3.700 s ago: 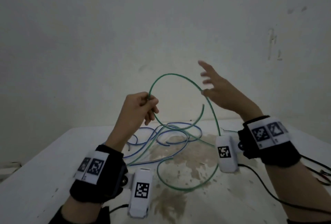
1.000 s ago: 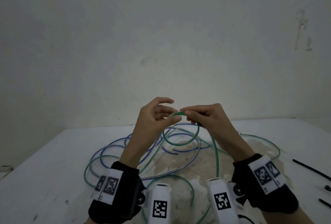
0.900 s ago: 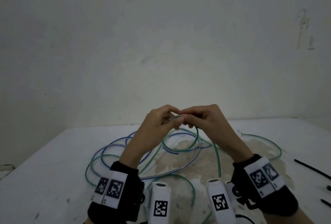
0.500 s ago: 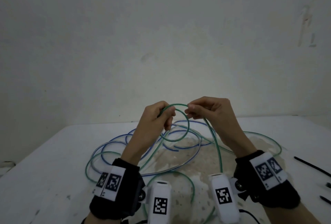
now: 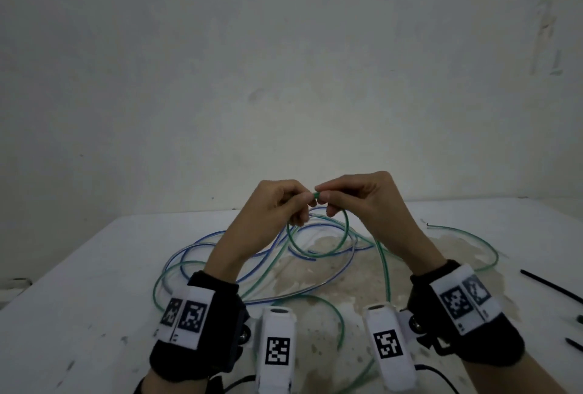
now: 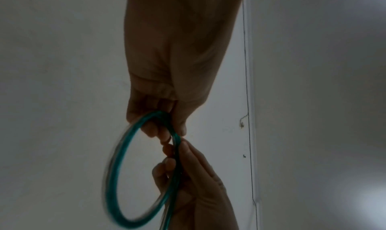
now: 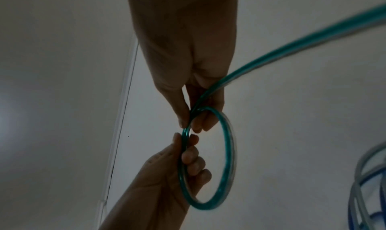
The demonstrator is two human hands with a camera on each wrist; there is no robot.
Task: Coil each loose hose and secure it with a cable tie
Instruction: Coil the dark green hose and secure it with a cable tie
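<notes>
Above the white worktop (image 5: 79,299), the left hand (image 5: 271,207) and the right hand (image 5: 362,201) met fingertip to fingertip. Both pinched the thin, shiny green hose (image 5: 318,248), bent into one small round loop that hung under the hands. From the right hand the rest of the green hose ran down to the worktop and curled away in wide bends. A blue hose (image 5: 195,248) lay tangled with it under the hands, on a brown, blotchy stain (image 5: 331,270). Right of the stain lay thin black sticks (image 5: 549,286), cut off by the picture edge and too small to make out. In the wrist views the loop looked blurred.
</notes>
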